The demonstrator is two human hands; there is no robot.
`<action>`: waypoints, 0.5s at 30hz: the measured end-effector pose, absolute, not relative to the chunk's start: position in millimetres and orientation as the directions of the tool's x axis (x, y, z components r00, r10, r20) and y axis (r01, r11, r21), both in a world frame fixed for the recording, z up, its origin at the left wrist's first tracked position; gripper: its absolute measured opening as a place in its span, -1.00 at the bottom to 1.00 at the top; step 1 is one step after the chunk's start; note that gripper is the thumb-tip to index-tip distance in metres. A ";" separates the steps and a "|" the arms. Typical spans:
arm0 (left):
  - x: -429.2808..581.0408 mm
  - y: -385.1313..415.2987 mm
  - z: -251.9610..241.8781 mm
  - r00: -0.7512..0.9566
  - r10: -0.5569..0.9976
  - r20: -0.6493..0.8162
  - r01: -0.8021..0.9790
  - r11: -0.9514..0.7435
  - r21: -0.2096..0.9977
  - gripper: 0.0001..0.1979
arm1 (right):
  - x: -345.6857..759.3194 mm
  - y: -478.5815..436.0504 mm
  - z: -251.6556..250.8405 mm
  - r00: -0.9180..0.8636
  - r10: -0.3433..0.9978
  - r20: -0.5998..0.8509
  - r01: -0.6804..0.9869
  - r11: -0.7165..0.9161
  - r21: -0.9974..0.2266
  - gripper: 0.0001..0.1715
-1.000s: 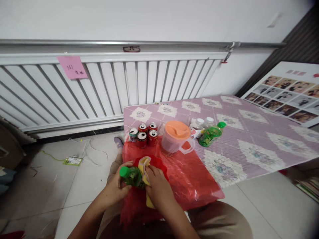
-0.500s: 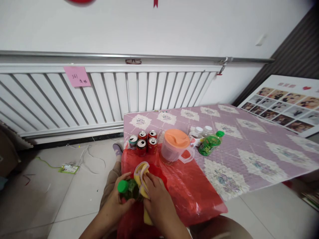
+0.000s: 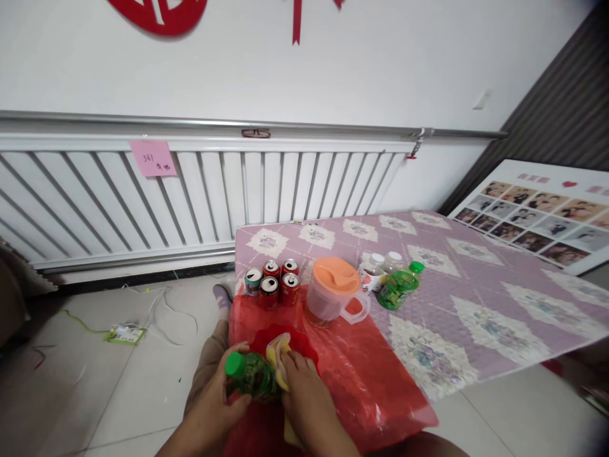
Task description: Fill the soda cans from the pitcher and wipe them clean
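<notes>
My left hand [image 3: 215, 406] is wrapped round a green bottle [image 3: 254, 374] with a bright green cap, lying on its side over a red plastic sheet [image 3: 361, 381] at the table's near corner. My right hand [image 3: 304, 397] presses a yellow cloth [image 3: 278, 355] against the bottle's body, fingers closed on the cloth. Both hands are low in the view, above my lap.
On the patterned purple table [image 3: 476, 298] stand several drink cans [image 3: 272, 285], a clear jug with an orange lid [image 3: 333, 292], two white-capped bottles [image 3: 383, 265] and another green bottle [image 3: 399, 285]. A white radiator [image 3: 190, 190] lines the wall. A photo board [image 3: 537, 216] leans at right. Cables [image 3: 143, 317] lie on the floor.
The camera has tilted up, so the hands sit lower in view. The right hand has shifted the yellow cloth along the bottle; the left hand keeps its grip.
</notes>
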State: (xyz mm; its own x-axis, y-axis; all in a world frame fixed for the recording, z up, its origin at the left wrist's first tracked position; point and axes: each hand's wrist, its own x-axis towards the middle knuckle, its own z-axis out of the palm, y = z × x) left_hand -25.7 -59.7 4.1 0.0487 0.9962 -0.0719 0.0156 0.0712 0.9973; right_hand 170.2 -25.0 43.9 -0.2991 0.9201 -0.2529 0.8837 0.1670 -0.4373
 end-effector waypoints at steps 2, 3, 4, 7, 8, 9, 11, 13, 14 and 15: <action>-22.2 -59.7 -0.7 0.041 0.997 -0.062 -0.003 0.062 0.998 -0.29 | 171.3 -24.2 41.5 -0.285 0.921 -0.267 0.896 0.157 -0.416 -0.13; -20.5 -59.4 -3.3 0.032 0.999 -0.042 -0.005 0.043 0.999 -0.28 | 171.4 -23.9 42.1 -0.281 0.921 -0.271 0.899 0.154 -0.409 -0.14; -19.0 -58.9 -5.9 0.014 1.000 -0.018 0.003 0.018 1.000 -0.28 | 171.2 -23.7 43.8 -0.279 0.921 -0.271 0.900 0.153 -0.407 -0.14; -16.7 -56.8 -11.4 -0.042 0.998 0.037 0.053 -0.035 0.998 -0.34 | 170.2 -23.9 53.9 -0.315 0.919 -0.239 0.878 0.187 -0.440 -0.12; -16.5 -56.0 -11.9 -0.050 0.997 0.050 0.068 -0.047 0.997 -0.37 | 169.9 -24.4 58.6 -0.330 0.917 -0.224 0.868 0.201 -0.455 -0.11; -16.5 -55.2 -11.6 -0.050 0.997 0.066 0.080 -0.061 0.995 -0.41 | 169.7 -25.0 63.8 -0.345 0.915 -0.210 0.856 0.215 -0.470 -0.09; -16.4 -53.9 -8.6 -0.026 0.995 0.100 0.106 -0.096 0.990 -0.44 | 169.3 -26.4 74.5 -0.366 0.913 -0.182 0.836 0.237 -0.495 -0.08; -15.9 -52.9 -4.1 0.015 0.993 0.121 0.140 -0.122 0.983 -0.44 | 169.1 -27.3 83.3 -0.381 0.912 -0.152 0.819 0.257 -0.513 -0.08; -15.5 -52.6 -2.0 0.033 0.992 0.118 0.147 -0.122 0.982 -0.43 | 169.1 -27.5 86.1 -0.390 0.910 -0.141 0.812 0.268 -0.519 -0.08; -15.0 -52.4 -0.3 0.045 0.993 0.107 0.144 -0.112 0.983 -0.41 | 169.3 -27.3 87.3 -0.395 0.908 -0.136 0.808 0.273 -0.522 -0.08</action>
State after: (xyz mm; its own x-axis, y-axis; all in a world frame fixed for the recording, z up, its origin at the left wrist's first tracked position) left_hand -15.0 -52.4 -0.3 0.0450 0.9933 0.1068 0.1437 -0.1123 0.9832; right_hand 169.3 -27.3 87.3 -0.3952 0.9084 -0.1363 0.8078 0.2730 -0.5225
